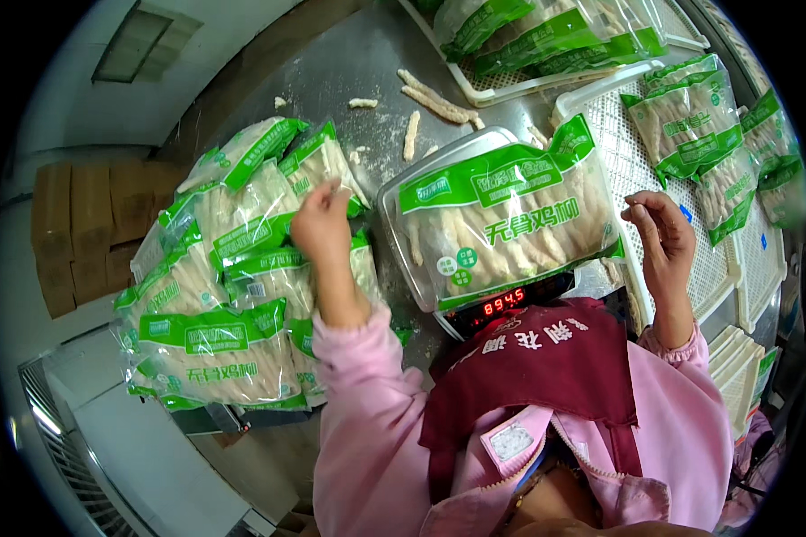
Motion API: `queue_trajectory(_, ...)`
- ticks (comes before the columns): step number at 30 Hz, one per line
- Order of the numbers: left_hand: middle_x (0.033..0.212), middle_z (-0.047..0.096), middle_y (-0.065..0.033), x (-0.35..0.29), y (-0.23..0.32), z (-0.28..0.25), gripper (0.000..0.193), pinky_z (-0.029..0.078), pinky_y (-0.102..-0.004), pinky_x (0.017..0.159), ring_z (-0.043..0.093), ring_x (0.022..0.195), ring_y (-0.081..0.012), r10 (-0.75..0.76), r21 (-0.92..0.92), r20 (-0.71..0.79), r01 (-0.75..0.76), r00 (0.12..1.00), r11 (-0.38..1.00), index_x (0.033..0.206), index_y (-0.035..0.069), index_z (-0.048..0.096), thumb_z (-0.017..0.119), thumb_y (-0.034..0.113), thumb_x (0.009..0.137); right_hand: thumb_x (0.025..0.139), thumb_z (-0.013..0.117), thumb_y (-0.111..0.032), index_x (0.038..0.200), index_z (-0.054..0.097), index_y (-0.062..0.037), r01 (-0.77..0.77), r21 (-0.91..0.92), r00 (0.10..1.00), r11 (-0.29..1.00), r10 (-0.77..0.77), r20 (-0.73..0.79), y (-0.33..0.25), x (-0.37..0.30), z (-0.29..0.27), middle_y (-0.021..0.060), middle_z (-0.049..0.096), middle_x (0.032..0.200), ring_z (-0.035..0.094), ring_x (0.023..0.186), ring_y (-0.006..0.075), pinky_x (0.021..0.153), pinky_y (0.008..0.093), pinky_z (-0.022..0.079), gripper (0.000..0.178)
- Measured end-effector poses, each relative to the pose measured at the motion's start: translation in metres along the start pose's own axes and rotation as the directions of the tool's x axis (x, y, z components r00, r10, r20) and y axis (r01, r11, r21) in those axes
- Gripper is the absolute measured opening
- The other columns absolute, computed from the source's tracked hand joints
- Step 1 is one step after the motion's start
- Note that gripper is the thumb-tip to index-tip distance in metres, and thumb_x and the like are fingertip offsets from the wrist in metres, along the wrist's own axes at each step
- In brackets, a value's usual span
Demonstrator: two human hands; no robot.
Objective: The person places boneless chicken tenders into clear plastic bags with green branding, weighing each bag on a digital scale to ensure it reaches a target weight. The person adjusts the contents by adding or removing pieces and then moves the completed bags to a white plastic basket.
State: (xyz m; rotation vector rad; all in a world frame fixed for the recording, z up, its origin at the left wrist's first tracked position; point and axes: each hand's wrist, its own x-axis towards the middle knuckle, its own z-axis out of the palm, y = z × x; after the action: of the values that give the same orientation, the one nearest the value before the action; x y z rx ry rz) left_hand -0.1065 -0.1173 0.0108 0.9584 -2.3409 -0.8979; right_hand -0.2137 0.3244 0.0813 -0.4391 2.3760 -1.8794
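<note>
A clear plastic bag with green bands [515, 215], filled with pale, coated, stick-shaped food pieces, lies in a metal tray [392, 215] on a scale with a lit red display [503, 302]. To the left of that bag hovers my left hand [322, 224], its fingers loosely bent and nothing visible in them. It is in front of a pile of similar filled bags [242, 233], and I cannot tell whether it touches them. My right hand [663, 237] is raised just right of the weighed bag, fingers bent but apart, holding nothing.
Loose coated sticks [434, 98] and crumbs lie on the metal table [322, 80]. White mesh trays [600, 125] line the right side; more filled bags [690, 125] rest on them. Another tray of bags [546, 36] stands at the far side. Cardboard boxes [94, 224] are stacked at left.
</note>
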Motion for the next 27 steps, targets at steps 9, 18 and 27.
queue_trajectory(9,0.098,0.076,-0.0066,-0.165,0.007,-0.032,0.02,0.055,-0.0251,0.078,0.07,0.083,-0.0105,-0.142,-0.449,0.217,0.228,0.966,0.864,0.106,0.0,0.075,0.074,0.003,0.087,0.096,0.064,0.001,0.104,0.067,0.0046,0.111,-0.039,0.988,0.993,-0.106,0.114,-0.02,-0.01,0.02,0.006,0.069,0.094,0.066,0.084,0.0107,0.077,0.0236,0.05,0.009)
queue_trajectory(18,0.124,0.068,-0.0145,-0.163,0.03,-0.004,0.029,0.056,-0.0312,0.091,0.068,0.111,-0.0212,-0.038,-0.576,0.294,0.209,0.955,0.791,0.128,-0.004,0.061,0.048,0.009,0.106,0.097,0.064,0.0,0.105,0.067,0.0038,0.225,-0.091,0.968,0.97,-0.211,0.136,-0.039,-0.039,0.006,0.0057,0.068,0.092,0.066,0.083,0.0104,0.076,0.0233,0.05,0.009)
queue_trajectory(27,0.134,0.062,-0.0171,-0.189,0.01,-0.006,0.033,0.046,-0.0366,0.104,0.06,0.123,-0.0261,-0.036,-0.437,-0.072,0.001,0.997,0.9,0.134,0.0,0.058,0.051,0.017,0.106,0.097,0.063,0.001,0.107,0.067,0.0045,0.218,-0.064,0.968,0.974,-0.208,0.139,-0.037,-0.053,0.003,0.0065,0.069,0.096,0.068,0.085,0.0105,0.077,0.023,0.051,0.01)
